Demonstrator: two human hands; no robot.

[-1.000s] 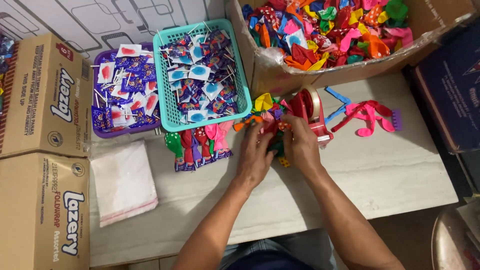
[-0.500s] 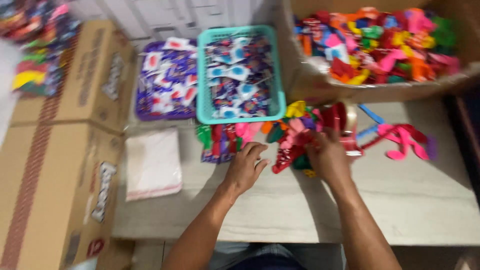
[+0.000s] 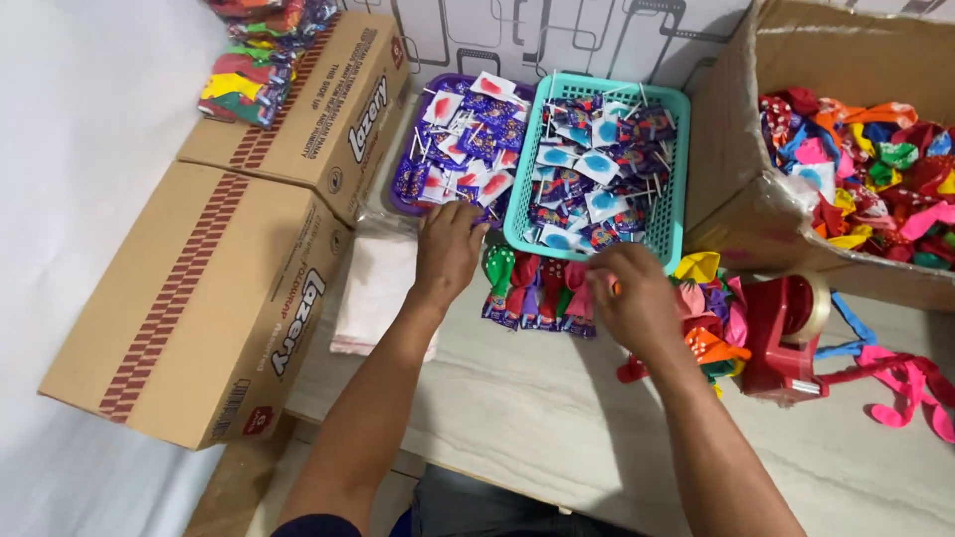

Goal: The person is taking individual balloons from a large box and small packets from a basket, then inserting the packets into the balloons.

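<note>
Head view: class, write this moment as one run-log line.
left hand: at purple basket edge | right hand: over balloon packets by teal basket | tape dispenser: untouched

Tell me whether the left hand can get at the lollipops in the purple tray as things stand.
Probably yes. The left hand rests at the near edge of the purple tray, whose top is open, and the lollipops lie uncovered just beyond its fingertips, with nothing between.

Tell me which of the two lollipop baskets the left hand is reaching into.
The purple basket, left of the teal basket. The left hand rests at its near edge; the right hand is below the teal one.
</note>
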